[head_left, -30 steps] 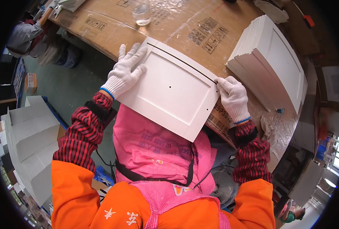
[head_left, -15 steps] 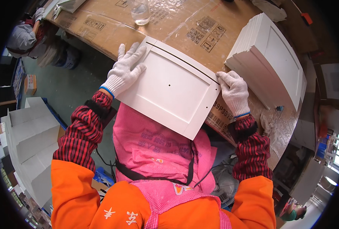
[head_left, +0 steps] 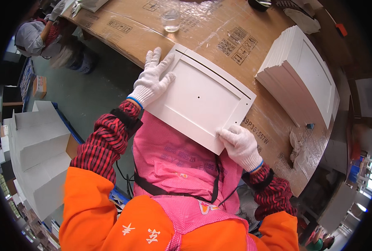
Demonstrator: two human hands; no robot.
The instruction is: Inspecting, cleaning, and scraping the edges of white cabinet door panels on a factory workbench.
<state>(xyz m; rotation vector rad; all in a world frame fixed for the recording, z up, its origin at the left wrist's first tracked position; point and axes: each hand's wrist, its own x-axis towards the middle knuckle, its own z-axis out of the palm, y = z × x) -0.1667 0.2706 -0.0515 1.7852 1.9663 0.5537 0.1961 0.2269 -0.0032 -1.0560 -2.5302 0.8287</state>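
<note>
A white panel (head_left: 194,95) with a raised frame, a dark slot along its far side and a few small holes lies tilted before me, partly over the cardboard-covered table and partly over my pink apron. My left hand (head_left: 151,81), in a white knitted glove, rests on its left end with fingers spread. My right hand (head_left: 240,146), gloved the same, is closed over the near right part of the panel, with its fingertips on the frame by the recess. Anything inside those fingers is hidden.
A stack of similar white panels (head_left: 296,75) stands right on the table (head_left: 211,27). A glass of clear liquid (head_left: 170,21) stands at the far side, and crumpled plastic (head_left: 299,148) lies near right. White boards (head_left: 39,142) are at left. Another person (head_left: 31,37) is at far left.
My right hand has moved from the panel's far right corner toward me, to its near right part. My left hand stays on the left end. The whole view has shifted slightly.
</note>
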